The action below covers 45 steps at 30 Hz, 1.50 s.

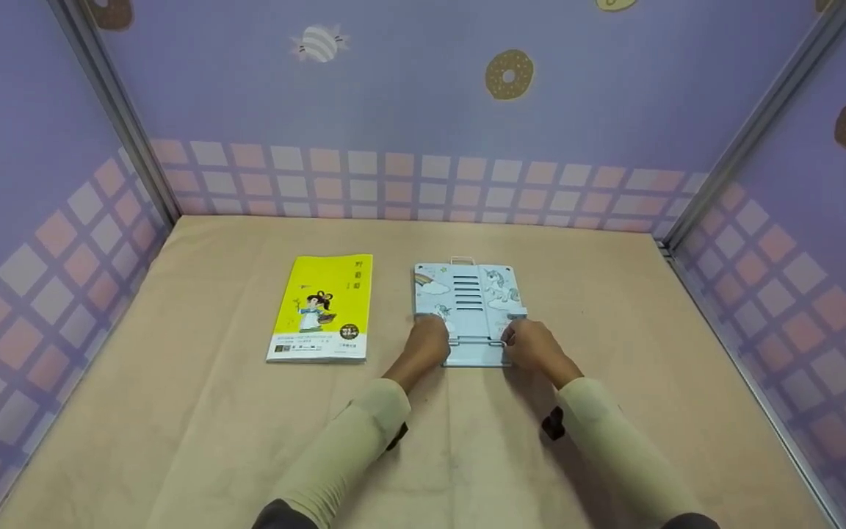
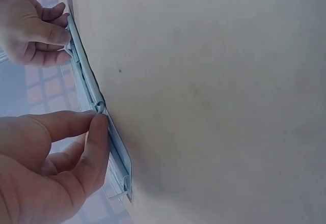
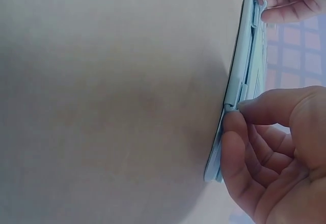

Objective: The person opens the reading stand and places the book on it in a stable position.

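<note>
A light blue folding book stand (image 1: 469, 316) with unicorn and rainbow prints lies nearly flat on the table, slots down its middle. My left hand (image 1: 430, 342) is at its near left corner; in the left wrist view that hand (image 2: 56, 158) pinches a thin bent wire piece (image 2: 100, 107) at the stand's edge between thumb and forefinger. At the near right side is my right hand (image 1: 538, 348). Seen from the right wrist, this hand (image 3: 277, 147) pinches the matching wire end (image 3: 232, 108) with thumb and forefinger. My fingers partly cover the stand's sides.
A yellow book (image 1: 331, 294) with a drawn figure on its cover lies left of the stand, apart from it. Beige cloth covers the table (image 1: 584, 294). Purple patterned walls (image 1: 408, 95) with metal corner posts (image 1: 753, 117) enclose the back and both sides.
</note>
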Tool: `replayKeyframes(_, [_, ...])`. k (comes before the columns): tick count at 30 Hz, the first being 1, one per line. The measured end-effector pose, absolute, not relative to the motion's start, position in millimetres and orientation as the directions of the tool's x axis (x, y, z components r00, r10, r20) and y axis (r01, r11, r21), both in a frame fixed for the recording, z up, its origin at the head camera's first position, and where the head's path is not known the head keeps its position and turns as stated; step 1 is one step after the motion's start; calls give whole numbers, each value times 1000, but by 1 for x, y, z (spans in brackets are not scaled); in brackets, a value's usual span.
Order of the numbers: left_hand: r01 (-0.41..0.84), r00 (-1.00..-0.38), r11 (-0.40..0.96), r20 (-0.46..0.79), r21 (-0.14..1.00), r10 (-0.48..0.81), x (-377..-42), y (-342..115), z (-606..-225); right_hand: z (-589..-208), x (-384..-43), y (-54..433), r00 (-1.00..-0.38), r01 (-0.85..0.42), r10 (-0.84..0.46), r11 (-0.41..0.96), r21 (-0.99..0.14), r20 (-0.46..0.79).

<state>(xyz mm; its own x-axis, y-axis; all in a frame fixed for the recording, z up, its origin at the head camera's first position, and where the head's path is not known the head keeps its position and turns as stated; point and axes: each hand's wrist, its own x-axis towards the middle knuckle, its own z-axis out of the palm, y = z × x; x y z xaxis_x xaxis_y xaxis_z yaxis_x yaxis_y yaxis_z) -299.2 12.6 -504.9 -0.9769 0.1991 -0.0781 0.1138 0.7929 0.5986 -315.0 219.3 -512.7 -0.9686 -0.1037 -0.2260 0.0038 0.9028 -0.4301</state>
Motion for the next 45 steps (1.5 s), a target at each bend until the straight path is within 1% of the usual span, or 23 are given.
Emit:
replayKeyframes(8, [98, -974, 758, -95, 645, 207, -300, 12, -504, -514, -311, 224, -972, -70, -157, 902, -426, -174])
replayKeyframes(13, [73, -969, 755, -133, 652, 208, -298, 10, -503, -515, -311, 227, -967, -73, -170, 898, -435, -190])
replayKeyframes(26, [133, -958, 757, -112, 639, 263, -293, 4, -497, -506, -310, 227, -952, -59, -187, 890, -452, -244])
replayKeyframes(30, [146, -959, 745, -92, 651, 268, -293, 2, -496, -503, -309, 228, -950, -98, -220, 883, -459, -221])
replayKeyframes(34, [151, -959, 739, -85, 657, 271, -293, 0, -498, -503, -308, 229, -950, -160, -267, 864, -477, -165])
replayKeyframes(37, [136, -958, 747, -105, 651, 266, -293, -1, -499, -505, -307, 230, -942, -182, -296, 847, -499, -159])
replayKeyframes(41, [94, -949, 761, -174, 641, 263, -295, -2, -497, -507, -306, 232, -933, -164, -308, 824, -542, -186])
replayKeyframes(45, [101, -922, 779, -236, 618, 307, -300, -4, -486, -503, -308, 242, -910, -174, -355, 796, -580, -213])
